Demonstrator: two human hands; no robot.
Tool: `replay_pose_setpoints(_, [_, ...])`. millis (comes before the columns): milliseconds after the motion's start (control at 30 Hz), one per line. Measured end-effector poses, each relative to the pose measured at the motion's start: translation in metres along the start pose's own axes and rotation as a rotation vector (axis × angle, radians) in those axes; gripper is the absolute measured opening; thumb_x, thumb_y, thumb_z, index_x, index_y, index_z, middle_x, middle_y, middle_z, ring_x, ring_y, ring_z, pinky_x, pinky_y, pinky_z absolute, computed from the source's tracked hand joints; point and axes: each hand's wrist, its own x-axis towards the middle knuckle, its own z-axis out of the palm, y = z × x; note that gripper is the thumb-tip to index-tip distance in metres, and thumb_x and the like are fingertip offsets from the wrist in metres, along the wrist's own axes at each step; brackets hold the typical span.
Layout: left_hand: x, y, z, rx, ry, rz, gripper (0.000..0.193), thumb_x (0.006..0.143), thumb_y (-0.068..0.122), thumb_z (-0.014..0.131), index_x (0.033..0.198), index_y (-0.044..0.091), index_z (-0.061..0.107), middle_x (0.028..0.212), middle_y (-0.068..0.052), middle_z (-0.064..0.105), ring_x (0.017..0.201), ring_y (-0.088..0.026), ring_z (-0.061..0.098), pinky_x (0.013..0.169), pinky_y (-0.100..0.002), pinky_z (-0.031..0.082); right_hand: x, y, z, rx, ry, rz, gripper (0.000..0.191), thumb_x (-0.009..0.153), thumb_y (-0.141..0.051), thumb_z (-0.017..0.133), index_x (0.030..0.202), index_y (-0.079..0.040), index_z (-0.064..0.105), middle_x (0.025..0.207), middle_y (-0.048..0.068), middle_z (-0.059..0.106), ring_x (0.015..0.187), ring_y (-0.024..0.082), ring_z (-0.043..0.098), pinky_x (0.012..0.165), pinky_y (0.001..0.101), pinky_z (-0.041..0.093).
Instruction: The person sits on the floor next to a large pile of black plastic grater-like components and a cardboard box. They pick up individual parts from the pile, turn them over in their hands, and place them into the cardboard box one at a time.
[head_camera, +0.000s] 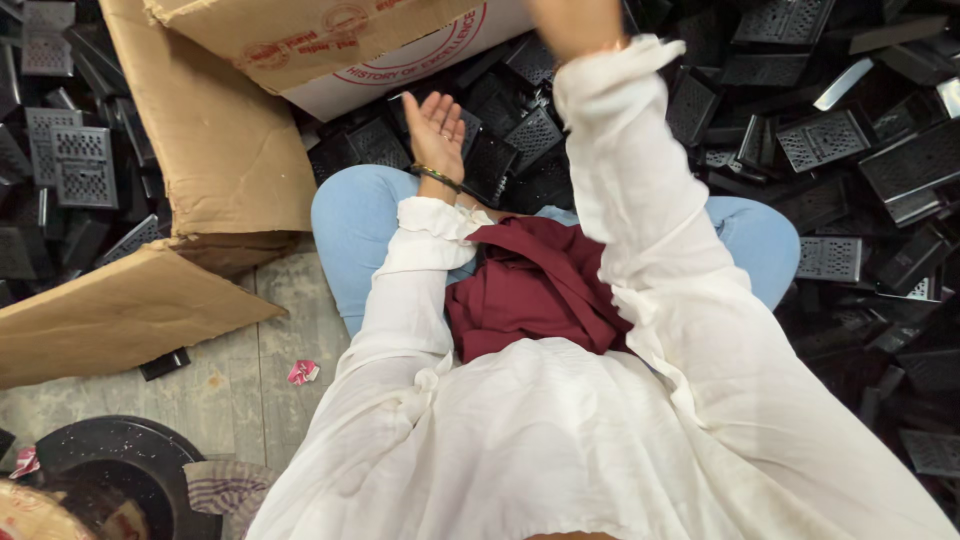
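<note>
Left hand (436, 130), frame centre, lies palm-up, fingers spread and empty over black grilles (520, 135); right hand (578, 22) (blurred, cropped) cannot be read.

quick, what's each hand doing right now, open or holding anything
Left hand: open, palm up, empty, above the black parts.
Right hand: raised, blurred and cut off at the frame's top; cannot tell.

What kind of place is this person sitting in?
Probably a small workshop or packing room. Heaps of black perforated metal parts cover the floor, an open cardboard box lies beside the seated person, and the left hand is held open, palm up, above the pile.
</note>
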Motion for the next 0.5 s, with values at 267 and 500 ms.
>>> replay_pose_setpoints(267, [-0.007,-0.031,0.012,0.855,-0.154,0.366,0.064,0.082,0.042,0.071,0.136,0.010,0.058,0.130,-0.008,0.065,0.113,-0.026,0.062,0.092,-0.040,0.049,-0.090,0.053,0.070,-0.875,-0.130,-0.318,0.075,0.054,-0.032,0.089,0.122,-0.003,0.072,0.114,0.018,0.068,0.107,0.037,0.060,0.100,0.0552,0.035])
replay_pose_setpoints(500, [-0.041,-0.033,0.032,2.117,-0.295,0.563,0.095,0.060,0.021,0.092,0.144,0.021,0.046,0.141,-0.007,0.054,0.124,-0.038,0.052,0.096,-0.056,0.044,-0.095,0.062,0.069,-0.939,-0.247,-0.135,0.034,0.077,-0.031,0.081,0.103,-0.010,0.078,0.108,0.012,0.069,0.107,0.032,0.061,0.102,0.0546,0.034])
